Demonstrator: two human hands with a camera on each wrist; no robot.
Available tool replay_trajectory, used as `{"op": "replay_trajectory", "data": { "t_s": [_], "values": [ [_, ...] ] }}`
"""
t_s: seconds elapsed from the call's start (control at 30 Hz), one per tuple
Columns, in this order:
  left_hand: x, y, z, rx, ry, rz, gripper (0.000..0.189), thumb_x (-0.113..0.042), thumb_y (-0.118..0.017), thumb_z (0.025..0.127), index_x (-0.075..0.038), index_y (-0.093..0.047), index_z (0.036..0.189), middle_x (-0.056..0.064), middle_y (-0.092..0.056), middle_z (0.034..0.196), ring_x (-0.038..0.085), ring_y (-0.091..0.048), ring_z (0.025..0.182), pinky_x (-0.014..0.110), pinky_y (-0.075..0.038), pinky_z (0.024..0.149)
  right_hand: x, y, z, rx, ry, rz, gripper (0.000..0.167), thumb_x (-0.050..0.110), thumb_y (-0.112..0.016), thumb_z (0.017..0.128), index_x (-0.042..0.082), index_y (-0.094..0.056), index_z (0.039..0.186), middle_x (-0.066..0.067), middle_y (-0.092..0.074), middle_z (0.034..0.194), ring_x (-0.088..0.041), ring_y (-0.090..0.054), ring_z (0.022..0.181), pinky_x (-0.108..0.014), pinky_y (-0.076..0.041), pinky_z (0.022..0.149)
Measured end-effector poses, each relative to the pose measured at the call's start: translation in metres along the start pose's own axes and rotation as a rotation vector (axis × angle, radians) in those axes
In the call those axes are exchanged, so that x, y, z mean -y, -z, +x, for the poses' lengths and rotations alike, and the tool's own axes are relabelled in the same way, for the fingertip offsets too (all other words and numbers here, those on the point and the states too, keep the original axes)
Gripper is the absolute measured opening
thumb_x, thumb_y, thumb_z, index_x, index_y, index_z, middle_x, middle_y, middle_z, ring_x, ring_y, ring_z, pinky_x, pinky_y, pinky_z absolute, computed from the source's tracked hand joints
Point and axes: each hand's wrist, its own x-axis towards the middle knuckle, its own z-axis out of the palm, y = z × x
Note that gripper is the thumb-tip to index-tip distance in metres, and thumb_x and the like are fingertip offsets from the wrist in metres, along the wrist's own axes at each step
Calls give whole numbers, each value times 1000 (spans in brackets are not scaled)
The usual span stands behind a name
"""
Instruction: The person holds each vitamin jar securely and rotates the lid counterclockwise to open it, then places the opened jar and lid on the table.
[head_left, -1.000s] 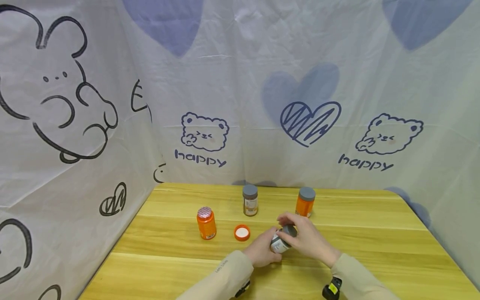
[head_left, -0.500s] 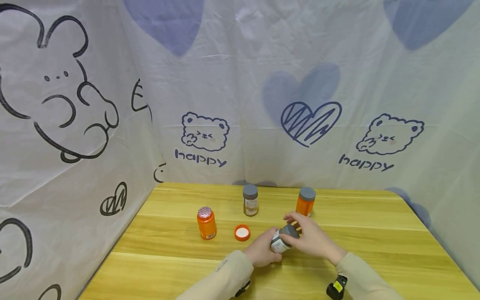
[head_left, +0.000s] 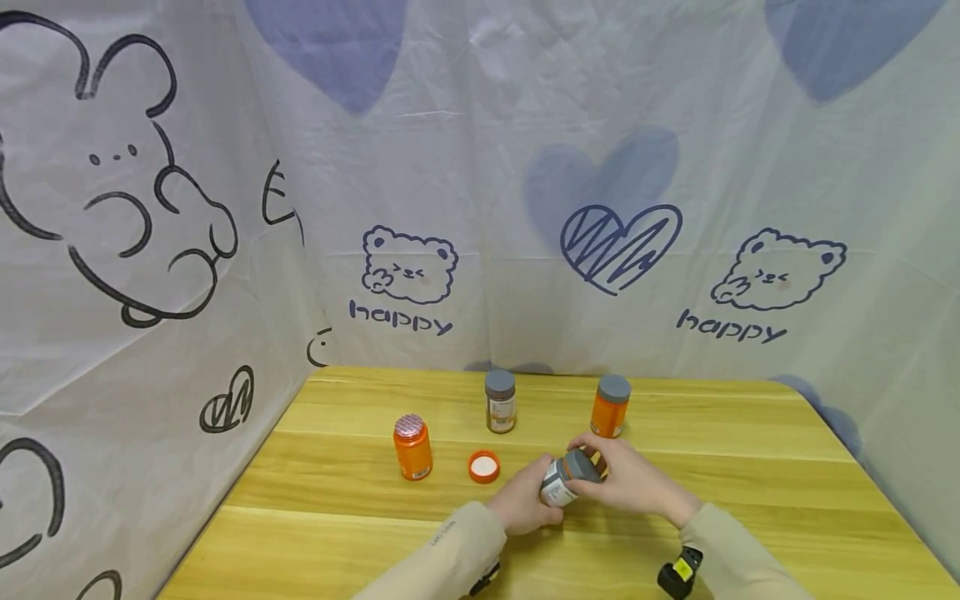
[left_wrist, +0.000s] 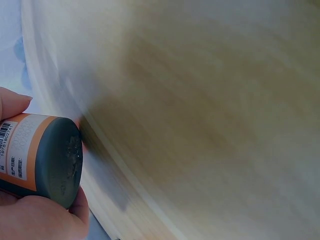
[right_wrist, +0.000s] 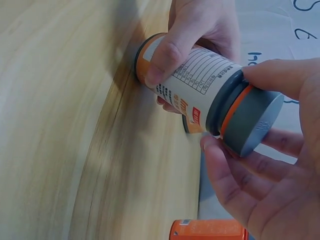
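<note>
My left hand (head_left: 522,498) grips a dark grey supplement bottle (head_left: 555,489) with a white and orange label, tilted toward the right above the table. Its dark base shows in the left wrist view. At the bottle's top end, my right hand (head_left: 633,482) pinches the grey cap (right_wrist: 253,121), thumb on one side and fingers curled at the other. An orange ring (right_wrist: 235,109) shows between the cap and the bottle's grey shoulder. Left of the hands, an orange-rimmed cap (head_left: 483,467) lies with its white inside up, beside an orange bottle (head_left: 414,454) topped with a foil seal.
Toward the back stand a grey-capped bottle (head_left: 500,402) with a pale label and an orange bottle (head_left: 609,410) with a grey cap, just beyond my right hand. A printed cloth (head_left: 487,167) hangs behind the wooden table (head_left: 322,533) and along its left side.
My right hand has shifted slightly right, and its fingers have changed position around the cap. More of the orange ring shows below the cap. My left hand and the other bottles have stayed put.
</note>
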Motion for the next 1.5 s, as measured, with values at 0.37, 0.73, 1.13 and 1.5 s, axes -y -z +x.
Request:
{"op": "replay_trajectory", "data": {
  "t_s": [0.37, 0.73, 1.13, 1.5],
  "values": [
    [5, 0, 4, 3, -2, -10, 53, -2, -78, 78, -16, -52, 122, -3, -64, 110, 6, -59, 96, 26, -49, 86, -2, 3, 1, 37, 26, 13, 45, 25, -77, 88, 8, -59, 125, -10, -67, 108, -10, -60, 79, -22, -51, 66],
    [3, 3, 6, 44, 0, -22, 55, -2, -78, 79, -14, -51, 125, 0, -64, 113, 7, -59, 98, 26, -48, 87, -5, 3, -2, 38, 70, 40, 47, 19, -78, 87, 5, -58, 127, -11, -67, 113, -12, -62, 84, -26, -55, 66],
    [5, 6, 2, 34, -9, -25, 54, -6, -79, 78, -16, -52, 123, 0, -65, 108, 6, -58, 93, 25, -48, 84, -4, 4, -4, -11, 57, 61, 50, 11, -80, 84, 11, -57, 129, -11, -65, 117, -13, -62, 86, -29, -58, 71],
    [1, 18, -8, 2, -7, -51, 56, -9, -79, 79, -14, -51, 126, 1, -65, 110, 8, -59, 94, 27, -49, 85, 0, 1, -4, -85, 62, 113, 56, 3, -78, 83, 9, -54, 133, -13, -57, 123, -16, -67, 89, -27, -59, 77]
  ]
}}
